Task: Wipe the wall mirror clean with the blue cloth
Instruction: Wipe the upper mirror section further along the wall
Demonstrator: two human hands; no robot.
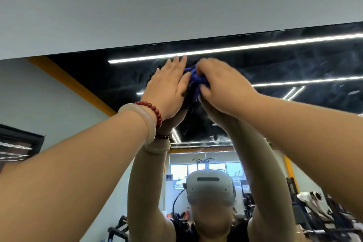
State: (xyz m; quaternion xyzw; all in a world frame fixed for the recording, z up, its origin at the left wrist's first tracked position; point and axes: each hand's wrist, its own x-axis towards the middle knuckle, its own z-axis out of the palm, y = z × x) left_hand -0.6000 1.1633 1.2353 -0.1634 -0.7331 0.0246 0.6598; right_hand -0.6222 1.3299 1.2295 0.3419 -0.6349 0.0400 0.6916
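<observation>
The wall mirror (275, 68) fills the lower part of the view, its top edge running just above my hands. The glass shows smears and streaks. My right hand (222, 86) grips the bunched blue cloth (194, 78) and holds it against the glass near the top edge. My left hand (167, 88) lies flat beside it with straight fingers on the mirror, touching the cloth's left side. Most of the cloth is hidden between my hands. Both arms reach up high.
A plain white wall (176, 2) lies above the mirror. In the reflection I see my own arms, a person in a grey headset (210, 188), ceiling light strips, windows and gym equipment (324, 214). A dark frame (17, 143) hangs at the left.
</observation>
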